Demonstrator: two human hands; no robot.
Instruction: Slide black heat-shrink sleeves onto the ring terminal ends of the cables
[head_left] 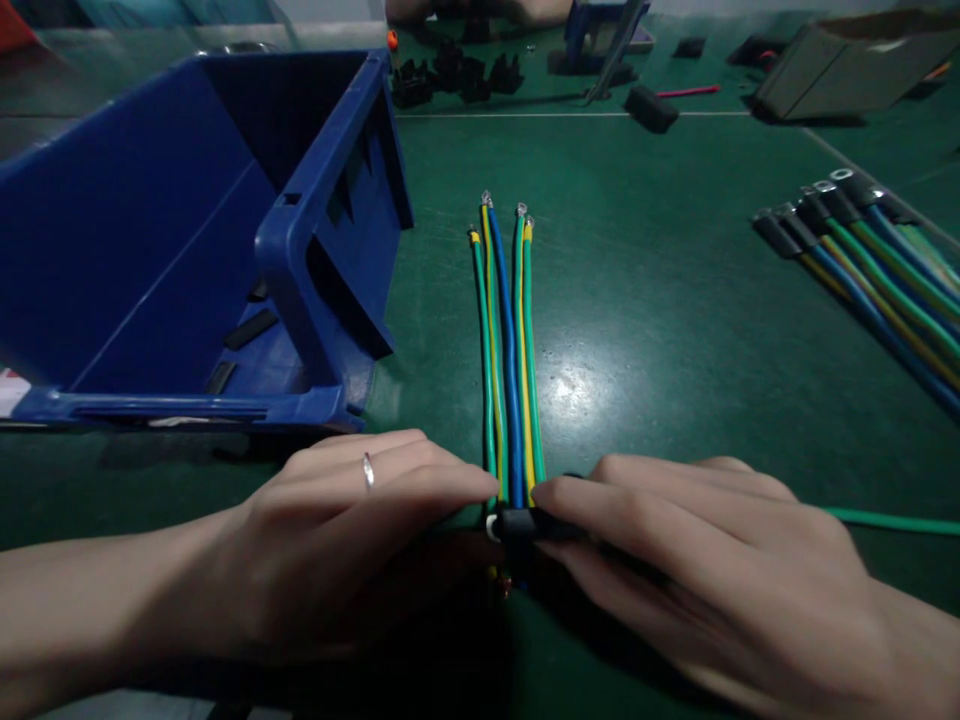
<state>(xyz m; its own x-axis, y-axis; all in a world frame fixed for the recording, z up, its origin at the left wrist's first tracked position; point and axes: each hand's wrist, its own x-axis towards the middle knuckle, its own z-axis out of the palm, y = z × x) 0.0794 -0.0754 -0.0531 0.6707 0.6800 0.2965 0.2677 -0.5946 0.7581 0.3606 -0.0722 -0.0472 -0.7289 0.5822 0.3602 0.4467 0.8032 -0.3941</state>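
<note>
Several green-yellow wires and a blue wire (508, 345) lie side by side on the green table, metal ring terminals at their far ends. My right hand (697, 540) pinches a short black sleeve (519, 523) that lies across the near part of the wires. A pale end shows at the sleeve's left tip. My left hand (360, 535), with a ring on one finger, is closed, its fingertips at the left edge of the wire bundle beside the sleeve. Its thumb is mostly in shadow. Below the sleeve, the near wire ends are dark and partly hidden.
A blue plastic bin (330, 215) with a few black sleeve pieces (250, 329) stands at left. More wires with black-sleeved terminals (847, 215) lie at right. Toward the back are black parts (457, 75), a black block (651, 108) and a cardboard box (847, 65).
</note>
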